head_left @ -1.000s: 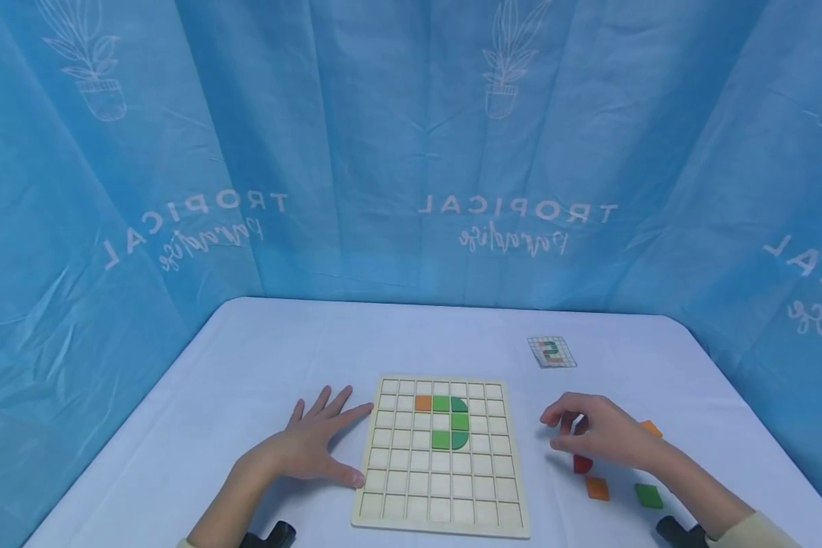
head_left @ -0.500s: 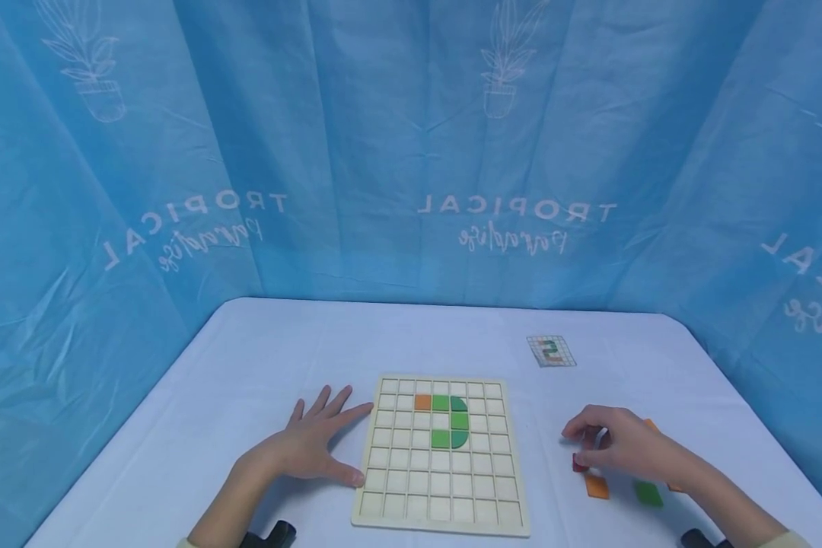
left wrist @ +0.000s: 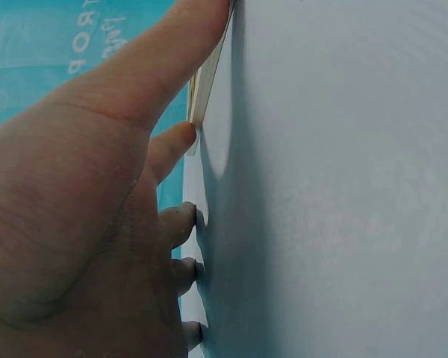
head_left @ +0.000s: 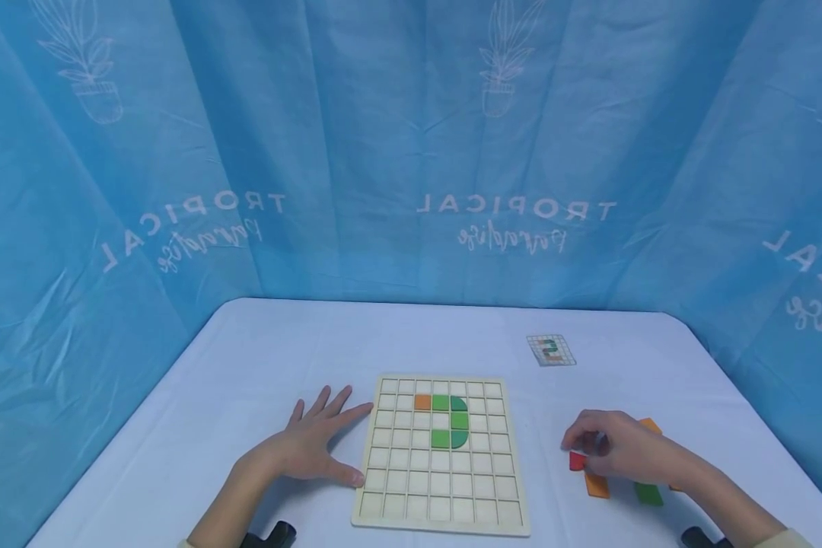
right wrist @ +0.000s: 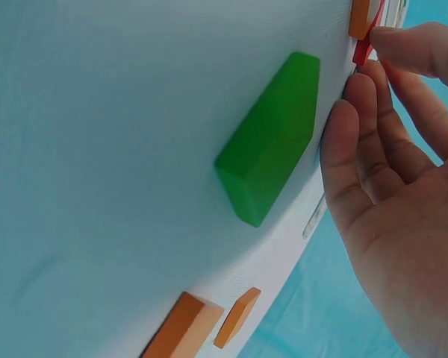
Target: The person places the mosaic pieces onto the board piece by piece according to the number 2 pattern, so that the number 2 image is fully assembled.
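My left hand (head_left: pixel 308 441) lies spread on the table, thumb and index fingertip against the left edge of a pale wooden grid board (head_left: pixel 399 505). On the board, an orange square tile (head_left: pixel 422 402) and several green tiles (head_left: pixel 459 421), two with rounded corners, form a hooked figure. To the board's right, my right hand (head_left: pixel 616 445) pinches a red tile (head_left: pixel 577 461) between thumb and index finger, close over the table. In the right wrist view the red tile (right wrist: pixel 364 48) shows only as a sliver beside the thumb, the other fingers curving below it.
Around the right hand lie an orange tile (head_left: pixel 597 485), a green tile (head_left: pixel 648 494) and another orange tile (head_left: pixel 651 425), partly hidden by the hand. A small card (head_left: pixel 551 351) printed with a gridded figure rests farther back. Blue curtains (head_left: pixel 383 152) enclose the white table (head_left: pixel 301 335).
My right hand has come down and slightly right onto the red tile and now grips it, tipping it up so its face shows. My left hand and the board stay in place.
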Available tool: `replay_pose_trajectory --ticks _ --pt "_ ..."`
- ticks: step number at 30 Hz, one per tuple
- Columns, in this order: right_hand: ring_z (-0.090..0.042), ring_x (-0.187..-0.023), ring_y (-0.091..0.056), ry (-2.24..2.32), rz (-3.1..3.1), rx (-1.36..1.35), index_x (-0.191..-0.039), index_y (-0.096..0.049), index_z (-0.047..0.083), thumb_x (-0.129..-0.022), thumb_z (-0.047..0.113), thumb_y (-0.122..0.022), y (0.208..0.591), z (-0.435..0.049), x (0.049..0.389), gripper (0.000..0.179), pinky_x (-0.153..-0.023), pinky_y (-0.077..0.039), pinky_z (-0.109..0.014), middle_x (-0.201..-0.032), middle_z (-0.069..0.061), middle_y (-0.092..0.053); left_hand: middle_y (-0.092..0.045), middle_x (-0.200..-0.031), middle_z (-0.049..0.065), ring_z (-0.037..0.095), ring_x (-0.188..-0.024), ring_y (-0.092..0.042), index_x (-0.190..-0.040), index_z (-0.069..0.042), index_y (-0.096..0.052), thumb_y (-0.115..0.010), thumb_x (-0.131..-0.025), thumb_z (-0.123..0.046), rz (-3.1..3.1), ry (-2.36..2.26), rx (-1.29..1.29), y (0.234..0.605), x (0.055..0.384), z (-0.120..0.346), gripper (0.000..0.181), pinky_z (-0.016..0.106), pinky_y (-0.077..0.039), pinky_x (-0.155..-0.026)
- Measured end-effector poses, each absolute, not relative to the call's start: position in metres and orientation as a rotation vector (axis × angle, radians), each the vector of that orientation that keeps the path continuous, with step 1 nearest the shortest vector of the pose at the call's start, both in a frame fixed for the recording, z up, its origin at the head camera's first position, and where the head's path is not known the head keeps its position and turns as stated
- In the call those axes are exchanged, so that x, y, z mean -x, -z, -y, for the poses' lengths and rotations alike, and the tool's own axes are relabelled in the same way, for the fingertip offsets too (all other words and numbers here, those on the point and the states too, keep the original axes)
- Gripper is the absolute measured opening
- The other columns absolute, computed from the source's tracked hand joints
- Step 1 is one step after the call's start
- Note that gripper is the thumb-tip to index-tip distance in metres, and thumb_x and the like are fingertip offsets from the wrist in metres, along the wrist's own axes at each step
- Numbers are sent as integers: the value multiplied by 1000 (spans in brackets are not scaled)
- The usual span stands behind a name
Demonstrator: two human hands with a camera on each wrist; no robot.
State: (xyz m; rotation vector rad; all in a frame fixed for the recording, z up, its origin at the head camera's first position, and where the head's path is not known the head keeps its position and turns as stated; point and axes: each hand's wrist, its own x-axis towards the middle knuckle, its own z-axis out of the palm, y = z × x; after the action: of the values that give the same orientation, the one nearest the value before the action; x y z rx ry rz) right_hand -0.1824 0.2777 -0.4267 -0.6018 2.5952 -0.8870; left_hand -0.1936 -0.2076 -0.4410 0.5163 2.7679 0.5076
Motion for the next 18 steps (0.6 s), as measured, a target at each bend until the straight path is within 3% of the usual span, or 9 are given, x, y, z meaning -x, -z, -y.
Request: replay_pose_trajectory --ticks 18 --pt "-11 -77 -56 870 -2596 648 -98 -71 25 -80 21 -77 425 -277 182 19 -68 -50 -26 -92 8 -62 -11 -160 5 35 -144 5 -149 -37 -35 -69 -56 -80 -2772 -511 -520 441 193 208 108 65 6 -107"
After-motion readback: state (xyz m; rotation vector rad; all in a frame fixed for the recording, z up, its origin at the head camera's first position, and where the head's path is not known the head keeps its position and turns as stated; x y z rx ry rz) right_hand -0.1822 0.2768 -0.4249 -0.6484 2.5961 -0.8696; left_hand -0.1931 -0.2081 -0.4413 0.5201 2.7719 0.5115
